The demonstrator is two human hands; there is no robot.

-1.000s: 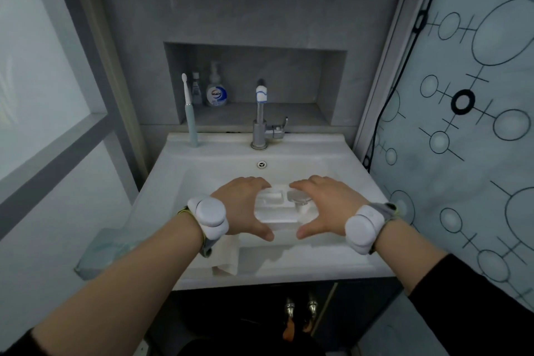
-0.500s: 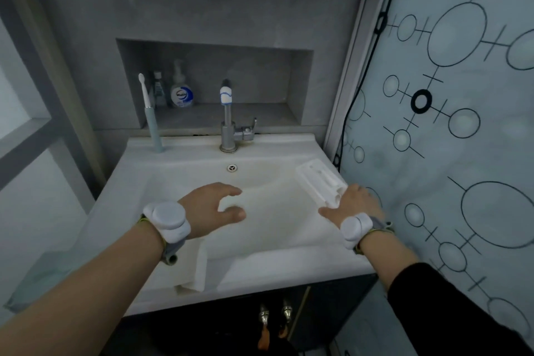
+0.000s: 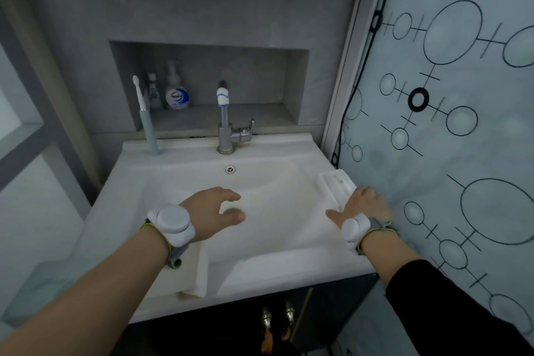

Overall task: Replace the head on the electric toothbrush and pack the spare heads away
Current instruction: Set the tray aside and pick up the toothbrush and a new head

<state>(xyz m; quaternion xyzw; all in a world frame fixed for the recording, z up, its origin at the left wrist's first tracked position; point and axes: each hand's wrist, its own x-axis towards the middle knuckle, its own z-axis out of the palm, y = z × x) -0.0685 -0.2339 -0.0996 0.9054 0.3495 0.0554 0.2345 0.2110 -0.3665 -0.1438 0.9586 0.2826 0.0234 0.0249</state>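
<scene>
Toothbrush (image 3: 146, 121) stands upright at the back left corner of the white sink (image 3: 179, 173), its pale green handle resting on the rim and its white head reaching up in front of the wall niche (image 3: 248, 81). Just behind it in the niche stand a small bottle (image 3: 152, 92) and a pump bottle (image 3: 176, 89) with a blue label. A chrome tap (image 3: 226, 127) rises at the middle of the sink's back edge, and the overflow hole (image 3: 230, 170) sits below it.

On the right rim of the sink lies a white tray (image 3: 335, 183) with moulded slots — the holder for the spare heads; whether any heads lie in it is too small to tell. The right hand (image 3: 362, 206) rests at the near end of this tray, fingers laid flat and loose, thumb spread out to the side, gripping nothing. Its fingertips seem to touch the tray's near edge.

The left hand (image 3: 212, 212) hovers over the basin, well apart from the tray and the toothbrush, fingers loosely curved and thumb out — it holds nothing. Both wrists carry white round devices on straps. A folded white cloth (image 3: 192, 272) hangs over the front left rim under the left wrist. A patterned curtain (image 3: 462, 124) hangs at the right.
</scene>
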